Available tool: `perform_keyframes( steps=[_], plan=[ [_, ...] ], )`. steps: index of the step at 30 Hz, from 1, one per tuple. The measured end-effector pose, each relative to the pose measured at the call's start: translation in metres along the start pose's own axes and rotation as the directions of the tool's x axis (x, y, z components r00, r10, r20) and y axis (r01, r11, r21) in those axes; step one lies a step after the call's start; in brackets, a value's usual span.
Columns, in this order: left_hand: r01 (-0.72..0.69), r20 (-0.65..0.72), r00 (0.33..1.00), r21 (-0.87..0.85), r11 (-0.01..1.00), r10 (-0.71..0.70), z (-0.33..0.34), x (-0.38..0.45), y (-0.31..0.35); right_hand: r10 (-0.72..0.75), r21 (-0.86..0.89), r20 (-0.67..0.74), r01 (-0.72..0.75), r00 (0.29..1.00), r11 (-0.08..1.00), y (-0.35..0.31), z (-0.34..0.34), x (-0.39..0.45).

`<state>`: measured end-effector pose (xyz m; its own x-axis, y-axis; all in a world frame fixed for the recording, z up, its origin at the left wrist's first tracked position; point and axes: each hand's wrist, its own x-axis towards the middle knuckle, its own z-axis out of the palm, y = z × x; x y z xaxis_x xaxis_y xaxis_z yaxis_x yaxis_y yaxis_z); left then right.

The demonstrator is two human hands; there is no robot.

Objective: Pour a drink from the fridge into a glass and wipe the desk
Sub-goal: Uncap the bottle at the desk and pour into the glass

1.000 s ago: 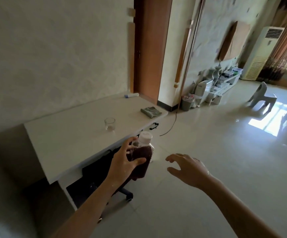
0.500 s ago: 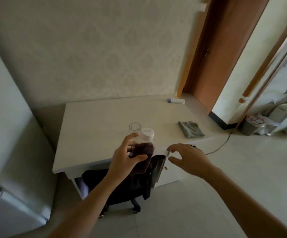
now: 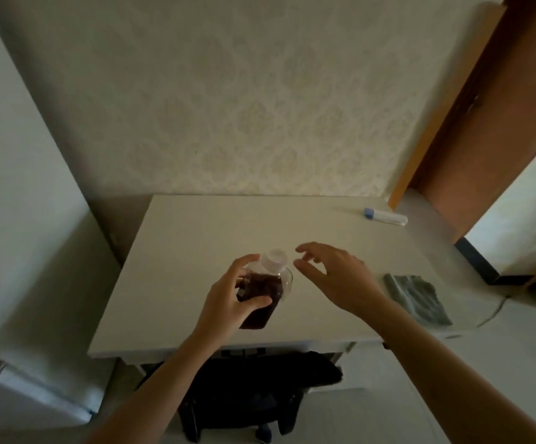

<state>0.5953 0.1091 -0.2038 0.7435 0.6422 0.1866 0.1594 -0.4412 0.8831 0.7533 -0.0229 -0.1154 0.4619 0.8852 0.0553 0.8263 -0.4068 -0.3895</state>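
While the left hand [image 3: 228, 302] is gripping the capped bottle [image 3: 261, 294] of dark drink above the counter [image 3: 170, 283], the right hand's fingers [image 3: 305, 251] are spreading open toward the cap [image 3: 274, 258]; pouring into the glass [image 3: 287, 280] and wiping with the cloth [image 3: 417, 298] are both waiting.

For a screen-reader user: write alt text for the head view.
The left hand holds a capped bottle of dark drink over a white desk, the open right hand reaching toward its cap. A grey cloth lies right.
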Motion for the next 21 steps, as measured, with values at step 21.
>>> perform_keyframes(
  steps=[21],
  plan=[
    [0.142, -0.229, 0.968, 0.153, 0.978, -0.105, 0.016, 0.108, -0.006, -0.298, -0.19, 0.041, 0.3, 0.954, 0.935, 0.002, -0.003, 0.175]
  ],
)
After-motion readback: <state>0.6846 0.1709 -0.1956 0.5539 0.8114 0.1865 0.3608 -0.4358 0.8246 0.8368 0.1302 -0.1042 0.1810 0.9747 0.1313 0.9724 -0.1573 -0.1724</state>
